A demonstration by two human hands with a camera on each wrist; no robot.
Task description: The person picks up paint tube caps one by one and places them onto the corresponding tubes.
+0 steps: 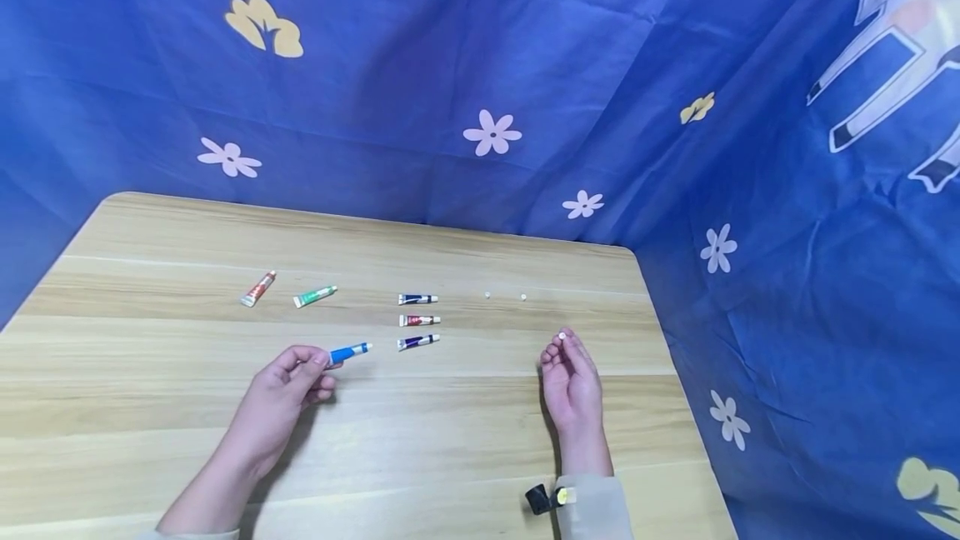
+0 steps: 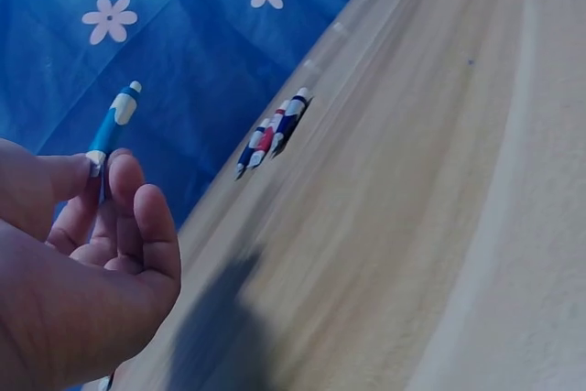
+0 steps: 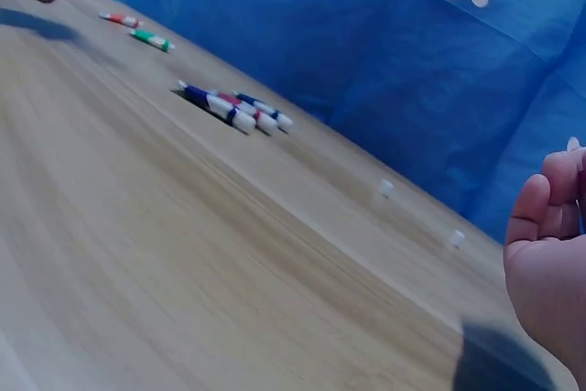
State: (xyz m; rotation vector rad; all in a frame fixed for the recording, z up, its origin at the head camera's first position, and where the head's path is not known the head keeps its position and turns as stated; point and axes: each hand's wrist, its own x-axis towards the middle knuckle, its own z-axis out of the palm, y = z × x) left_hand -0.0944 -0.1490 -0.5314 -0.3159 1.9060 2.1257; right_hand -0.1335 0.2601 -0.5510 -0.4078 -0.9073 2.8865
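Note:
My left hand (image 1: 288, 386) pinches a blue paint tube (image 1: 349, 353) by its flat end, between thumb and fingers. The tube's narrow white tip points right in the head view and upward in the left wrist view. Over the right part of the table, my right hand (image 1: 572, 382) holds a small white cap (image 1: 562, 336) at the tips of thumb and forefinger. In the right wrist view that cap is out of sight, and only part of the hand (image 3: 549, 244) shows at the edge.
Between the hands lie a dark blue tube (image 1: 417, 299), a red tube (image 1: 419, 320) and a purple tube (image 1: 417, 342) in a column. An orange-red tube (image 1: 258, 288) and a green tube (image 1: 316, 297) lie farther left. Two white caps (image 1: 523, 297) sit toward the table's back.

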